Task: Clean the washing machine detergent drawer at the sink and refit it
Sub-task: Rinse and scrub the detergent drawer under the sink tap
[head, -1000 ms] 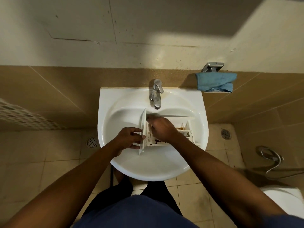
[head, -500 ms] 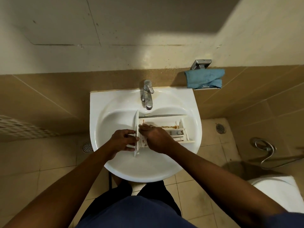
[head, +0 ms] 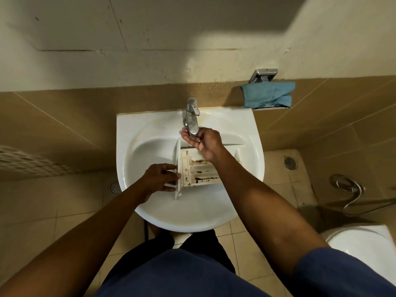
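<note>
The white detergent drawer [head: 201, 170] lies in the white sink [head: 128, 133], its compartments streaked with brown grime and its front panel turned to the left. My left hand [head: 162, 179] holds that front panel, thumb and fingers around its edge. Over the drawer's back edge, my right hand [head: 203, 142] is cupped under the spout of the chrome tap [head: 191, 113], fingers curved and holding nothing. My right forearm hides the drawer's right part. I cannot tell whether water is running.
A blue cloth [head: 267, 94] hangs on a wall holder right of the sink. A toilet [head: 368, 241] and a spray hose [head: 348, 187] are at the right. Floor drains [head: 115, 187] sit on both sides of the basin.
My right hand has left the drawer's compartments and risen to the tap spout. The left hand keeps its hold on the front panel.
</note>
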Demonstrator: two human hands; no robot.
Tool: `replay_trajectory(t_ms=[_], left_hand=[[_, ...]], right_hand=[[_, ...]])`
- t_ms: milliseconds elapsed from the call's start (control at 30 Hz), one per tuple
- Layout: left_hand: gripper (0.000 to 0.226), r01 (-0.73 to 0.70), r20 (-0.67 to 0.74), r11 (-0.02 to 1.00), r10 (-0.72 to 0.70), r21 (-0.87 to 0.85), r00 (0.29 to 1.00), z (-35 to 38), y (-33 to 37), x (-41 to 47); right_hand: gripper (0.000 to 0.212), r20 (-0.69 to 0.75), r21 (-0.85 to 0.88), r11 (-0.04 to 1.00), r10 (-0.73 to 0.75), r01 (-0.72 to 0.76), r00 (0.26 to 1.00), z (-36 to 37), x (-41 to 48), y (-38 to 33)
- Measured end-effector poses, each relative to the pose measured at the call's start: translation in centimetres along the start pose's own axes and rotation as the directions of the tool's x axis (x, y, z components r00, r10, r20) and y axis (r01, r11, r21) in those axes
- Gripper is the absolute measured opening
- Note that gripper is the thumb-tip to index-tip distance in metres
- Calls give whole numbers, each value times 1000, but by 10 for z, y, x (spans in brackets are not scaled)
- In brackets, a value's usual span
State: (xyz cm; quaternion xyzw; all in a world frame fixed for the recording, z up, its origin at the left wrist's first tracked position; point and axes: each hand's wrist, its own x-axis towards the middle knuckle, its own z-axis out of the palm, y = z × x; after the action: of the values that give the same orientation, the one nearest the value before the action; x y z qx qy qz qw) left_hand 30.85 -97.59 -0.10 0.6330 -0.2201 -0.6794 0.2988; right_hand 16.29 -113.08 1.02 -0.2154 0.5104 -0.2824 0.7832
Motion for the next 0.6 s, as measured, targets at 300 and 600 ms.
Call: replay_trajectory(t_ms=[300,600], left_hand=[[42,-12,-8,1000,12,-4,1000,-1,-3,4],[48,-4,-5,1000,4,3,1000,-2,-4,5]], right_hand=[[29,83,-406,912,-16,49,996,-13,-58,54],[32,489,-840,75,-324,537,810,-27,-45,31]])
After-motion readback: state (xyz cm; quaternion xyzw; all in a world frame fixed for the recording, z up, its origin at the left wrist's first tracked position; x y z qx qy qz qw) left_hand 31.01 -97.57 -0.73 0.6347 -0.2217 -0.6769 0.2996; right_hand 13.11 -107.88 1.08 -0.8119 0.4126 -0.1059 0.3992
